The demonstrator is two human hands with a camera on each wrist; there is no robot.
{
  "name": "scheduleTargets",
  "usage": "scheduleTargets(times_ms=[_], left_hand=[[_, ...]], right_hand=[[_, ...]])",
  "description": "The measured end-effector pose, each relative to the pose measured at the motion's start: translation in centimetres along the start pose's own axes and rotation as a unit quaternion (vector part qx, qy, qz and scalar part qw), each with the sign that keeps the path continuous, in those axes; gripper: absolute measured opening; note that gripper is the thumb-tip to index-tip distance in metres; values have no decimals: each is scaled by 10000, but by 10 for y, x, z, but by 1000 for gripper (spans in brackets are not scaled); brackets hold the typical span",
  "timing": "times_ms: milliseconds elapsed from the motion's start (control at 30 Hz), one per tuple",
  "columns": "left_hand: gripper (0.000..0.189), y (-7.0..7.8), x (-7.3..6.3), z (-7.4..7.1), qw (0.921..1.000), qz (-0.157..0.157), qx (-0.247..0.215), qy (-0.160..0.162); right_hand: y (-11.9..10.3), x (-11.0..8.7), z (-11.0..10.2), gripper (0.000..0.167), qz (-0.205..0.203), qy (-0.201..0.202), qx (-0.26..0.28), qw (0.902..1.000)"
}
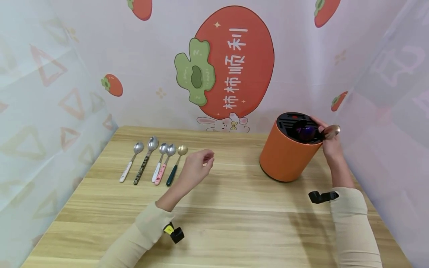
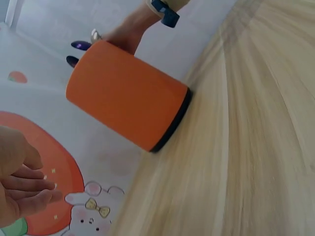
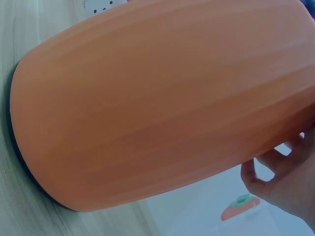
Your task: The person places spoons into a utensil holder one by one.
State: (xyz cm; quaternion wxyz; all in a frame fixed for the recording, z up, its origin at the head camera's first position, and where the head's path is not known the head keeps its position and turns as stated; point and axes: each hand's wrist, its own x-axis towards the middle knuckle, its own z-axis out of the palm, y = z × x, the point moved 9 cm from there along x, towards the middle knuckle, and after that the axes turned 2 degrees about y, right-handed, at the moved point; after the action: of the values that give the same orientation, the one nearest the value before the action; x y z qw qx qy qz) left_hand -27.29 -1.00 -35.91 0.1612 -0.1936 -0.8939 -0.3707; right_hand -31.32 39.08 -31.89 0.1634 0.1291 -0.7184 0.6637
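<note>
An orange utensil holder [image 1: 289, 156] with a black slotted top stands at the right of the table. My right hand [image 1: 331, 147] grips its upper right side, fingers bent against the rim; in the right wrist view the fingers [image 3: 283, 164] lie at the holder's edge. Dark purple spoons [image 1: 305, 133] and a copper-coloured spoon [image 1: 332, 131] stick out of the top, the copper bowl overlapping my right hand. My left hand [image 1: 196, 167] hovers over the table with loosely bent fingers and holds nothing. Nearest it lies a gold spoon with a dark green handle [image 1: 172, 175].
Left of that spoon lie a pink-handled spoon [image 1: 161, 174], two white-handled spoons [image 1: 126, 172] and a larger spoon with a dark patterned handle [image 1: 141, 169]. A printed cloth [image 1: 144, 74] hangs behind the wooden table [image 1: 234, 230] and along both sides.
</note>
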Motion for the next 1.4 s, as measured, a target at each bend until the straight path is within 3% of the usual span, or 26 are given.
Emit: scheduleTargets(times_ms=[300, 733, 867, 1000, 1200, 1400], left_hand=[[18, -44, -13, -12, 9988, -406, 276, -80], [28, -101, -25, -35, 9875, -772, 1355, -206], [27, -114, -27, -35, 9810, -799, 1743, -312], [22, -122, -29, -32, 9749, -789, 2023, -486], [9, -130, -31, -26, 9689, -921, 2171, -757], [12, -136, -30, -21, 9638, -1031, 2262, -966]], right_hand=[[4, 1, -3, 48, 120, -73, -340, 9993], [1, 5, -2, 46, -2, -114, -566, 9983], [2, 4, -2, 45, 39, -170, -636, 9978], [1, 4, 0, 42, -26, -173, -254, 9995], [0, 3, 1, 41, -82, -69, -67, 9999], [3, 1, 1, 43, 150, -27, -169, 9997]])
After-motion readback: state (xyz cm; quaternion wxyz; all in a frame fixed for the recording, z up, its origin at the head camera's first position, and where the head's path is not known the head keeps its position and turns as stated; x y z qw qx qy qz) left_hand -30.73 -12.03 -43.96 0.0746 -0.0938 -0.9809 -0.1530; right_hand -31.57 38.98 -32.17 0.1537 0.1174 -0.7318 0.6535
